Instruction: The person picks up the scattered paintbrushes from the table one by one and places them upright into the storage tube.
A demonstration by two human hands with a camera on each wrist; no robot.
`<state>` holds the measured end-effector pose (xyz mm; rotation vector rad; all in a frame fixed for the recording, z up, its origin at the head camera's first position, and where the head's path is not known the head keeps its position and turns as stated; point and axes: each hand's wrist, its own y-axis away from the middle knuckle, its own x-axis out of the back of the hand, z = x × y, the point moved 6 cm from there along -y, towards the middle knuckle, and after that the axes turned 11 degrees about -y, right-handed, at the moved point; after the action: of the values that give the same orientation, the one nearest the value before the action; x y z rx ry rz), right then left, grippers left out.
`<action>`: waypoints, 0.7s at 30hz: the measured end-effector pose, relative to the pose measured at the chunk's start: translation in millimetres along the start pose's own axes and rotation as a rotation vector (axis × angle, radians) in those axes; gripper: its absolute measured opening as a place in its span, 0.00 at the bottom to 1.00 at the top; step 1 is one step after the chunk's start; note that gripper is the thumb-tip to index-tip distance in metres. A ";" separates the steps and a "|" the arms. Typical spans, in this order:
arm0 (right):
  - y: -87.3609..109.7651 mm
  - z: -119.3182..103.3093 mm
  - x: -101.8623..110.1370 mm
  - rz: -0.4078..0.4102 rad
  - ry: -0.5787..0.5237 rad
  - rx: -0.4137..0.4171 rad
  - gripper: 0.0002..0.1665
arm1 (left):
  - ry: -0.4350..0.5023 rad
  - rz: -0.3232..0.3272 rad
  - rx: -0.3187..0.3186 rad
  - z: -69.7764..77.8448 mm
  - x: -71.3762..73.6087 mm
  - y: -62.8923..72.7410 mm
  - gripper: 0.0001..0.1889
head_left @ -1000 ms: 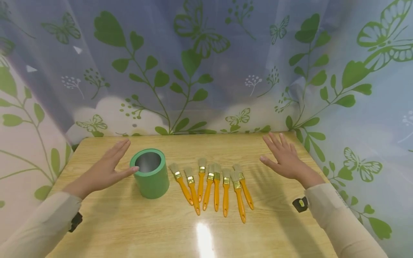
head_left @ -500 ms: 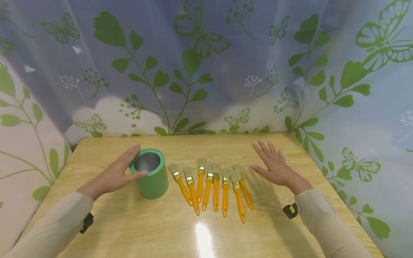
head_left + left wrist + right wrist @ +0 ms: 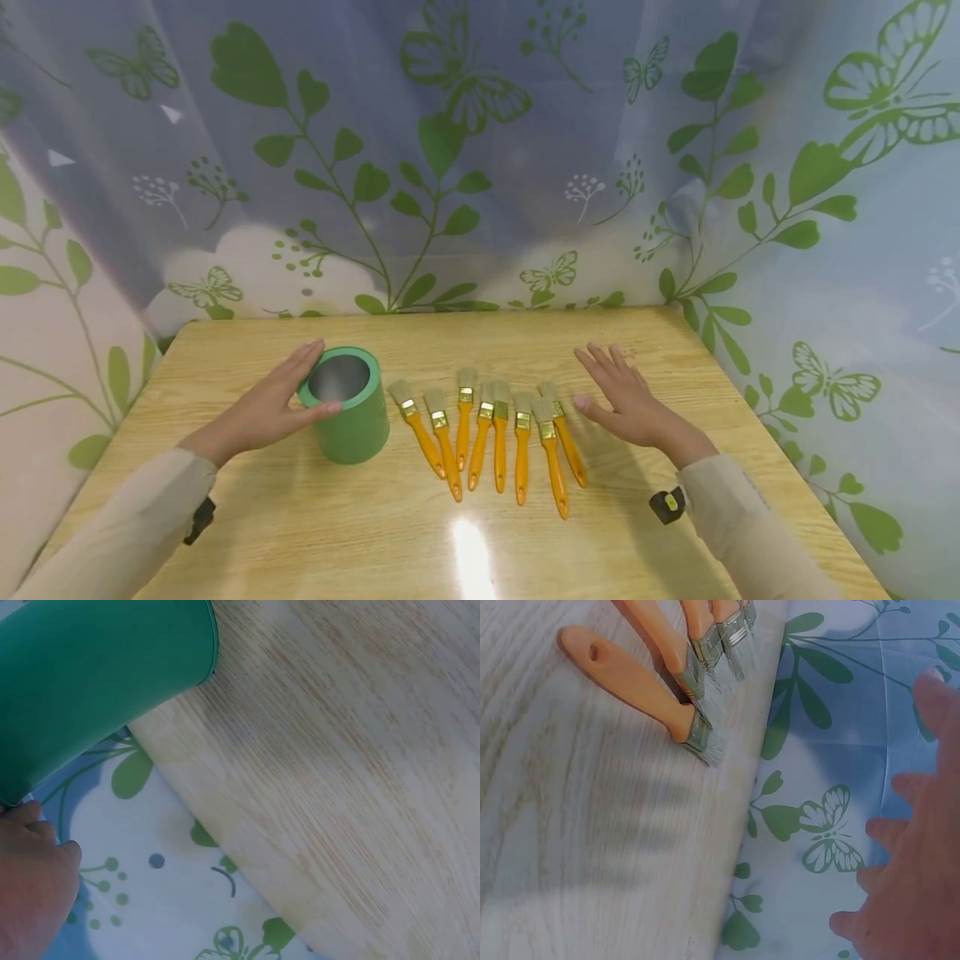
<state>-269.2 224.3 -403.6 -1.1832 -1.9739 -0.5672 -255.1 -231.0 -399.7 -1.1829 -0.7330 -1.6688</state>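
A green cylindrical container (image 3: 352, 429) stands upright on the wooden table, its grey inside visible from above. My left hand (image 3: 262, 410) is right at its left side, fingers straight along the rim and thumb stretched across the front. In the left wrist view, the fingers (image 3: 34, 877) show beside the green wall (image 3: 97, 682). To the right of the container lie several paintbrushes (image 3: 500, 450) with orange handles and pale bristles, fanned out with bristles away from me. My right hand (image 3: 630, 408) hovers beyond the rightmost brush (image 3: 630, 682), fingers spread, holding nothing.
The wood-grain table (image 3: 337, 533) ends at a back edge against a patterned curtain (image 3: 510, 208) with leaves and butterflies. The same cloth hangs at both sides. Each forearm bears a small black device (image 3: 667, 504) near the cuff.
My left hand has moved right, up to the container's rim. My right hand has moved left and slightly down, closer to the brushes. The container and brushes stay put.
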 end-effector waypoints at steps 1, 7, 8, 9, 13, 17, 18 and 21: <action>0.3 0.5 -1.1 -0.002 -0.009 0.000 0.44 | 0.000 -0.001 -0.002 -0.1 -0.1 -0.4 0.51; 1.6 3.5 -7.7 -0.016 -0.115 -0.019 0.46 | -0.001 -0.009 0.000 -1.1 -0.7 -2.7 0.52; 1.7 4.2 -9.1 -0.019 -0.137 -0.021 0.46 | -0.001 -0.010 0.002 -1.3 -0.7 -2.8 0.52; 2.0 5.0 -10.7 -0.022 -0.159 -0.026 0.46 | 0.001 -0.012 0.003 -1.4 -0.9 -3.0 0.52; 1.8 9.6 -17.8 -0.027 -0.246 -0.031 0.47 | 0.003 -0.010 0.004 -1.7 -1.7 -4.1 0.52; -2.0 19.0 -28.6 -0.039 -0.363 -0.051 0.46 | 0.005 -0.007 0.012 -1.8 -1.8 -4.0 0.52; -3.2 21.8 -31.9 -0.044 -0.405 -0.066 0.46 | 0.006 -0.007 0.014 -1.9 -1.8 -3.9 0.52; -6.9 29.5 -40.9 -0.039 -0.534 -0.117 0.45 | 0.012 -0.012 0.019 -1.2 -1.6 -3.2 0.52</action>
<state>-274.6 219.0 -453.9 -1.4852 -2.4385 -0.4177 -258.4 -230.2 -401.5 -1.1564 -0.7489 -1.6738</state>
